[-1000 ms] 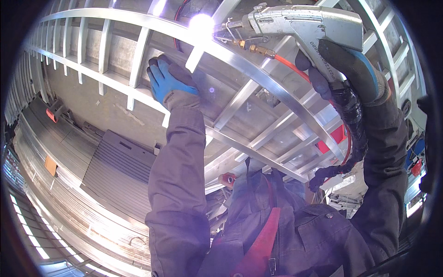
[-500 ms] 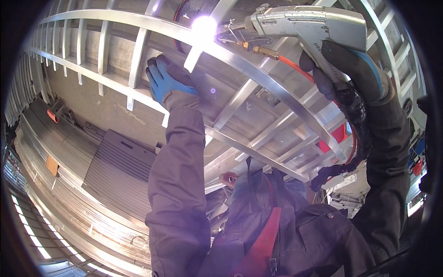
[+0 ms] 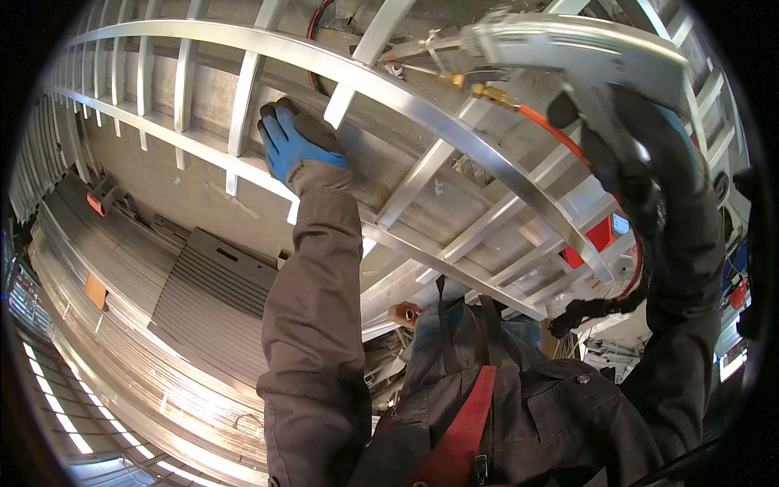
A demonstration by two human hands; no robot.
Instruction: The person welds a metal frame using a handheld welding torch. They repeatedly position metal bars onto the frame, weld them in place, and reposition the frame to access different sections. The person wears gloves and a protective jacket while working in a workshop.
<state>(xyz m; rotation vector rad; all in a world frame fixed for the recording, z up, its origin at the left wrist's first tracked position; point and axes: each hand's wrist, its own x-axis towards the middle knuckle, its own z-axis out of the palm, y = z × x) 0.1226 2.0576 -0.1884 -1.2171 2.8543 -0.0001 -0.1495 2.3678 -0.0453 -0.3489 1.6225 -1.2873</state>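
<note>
A silvery welding gun (image 3: 568, 45), slightly blurred, is gripped by its handle in my gloved right hand (image 3: 657, 142). Its thin nozzle points left, just right of a joint between a crossbar and the long rail of a ladder-like metal frame (image 3: 442, 122). From brass fittings under the gun an orange hose (image 3: 552, 134) runs down toward my right forearm. My left hand (image 3: 296, 144), in a blue and dark glove, lies with fingers stretched out on the frame between two crossbars, below that joint. No arc glows at the nozzle.
Grey ribbed panels (image 3: 215, 280) and long shiny metal profiles (image 3: 154, 381) lie at the left. A red and black tool (image 3: 97, 201) sits near them. Under the frame's right part stands a red box (image 3: 599, 235); a black cable bundle (image 3: 600, 308) passes nearby.
The bright welding arc at the joint has gone out. My right hand has shifted the gun slightly to the right, away from the joint. The left hand stays in place.
</note>
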